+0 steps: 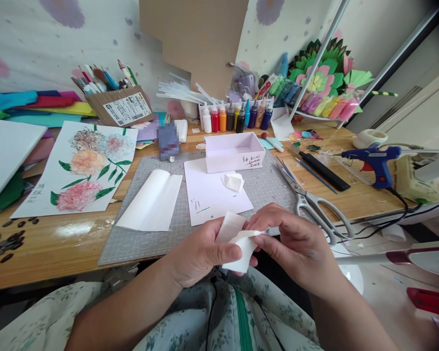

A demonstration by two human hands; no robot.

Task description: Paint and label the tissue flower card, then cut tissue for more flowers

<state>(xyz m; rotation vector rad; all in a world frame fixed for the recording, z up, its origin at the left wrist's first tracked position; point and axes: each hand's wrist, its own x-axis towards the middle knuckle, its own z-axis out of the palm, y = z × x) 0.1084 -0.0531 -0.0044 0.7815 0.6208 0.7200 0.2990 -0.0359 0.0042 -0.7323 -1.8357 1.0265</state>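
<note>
Both hands meet over my lap at the table's front edge, holding a small piece of white paper [244, 247]. My left hand [208, 253] grips it from the left, thumb pressed across the front. At the paper's right edge my right hand [296, 243] pinches with thumb and fingertips. Another pale flap stands up behind the left thumb; whether it belongs to the same piece I cannot tell. Beyond the hands, a folded white wad [234, 182] rests on a white sheet [215, 195] with small green marks. A curled white sheet [151, 202] lies to the left.
A grey cutting mat [131, 243] covers the table's middle. Behind it stand a white open box [234, 158] and several paint bottles [223, 117]. Large scissors [310, 202] lie right, near a blue glue gun [376, 158]. A flower painting [84, 170] is left, beside dark seed-like pieces [10, 241].
</note>
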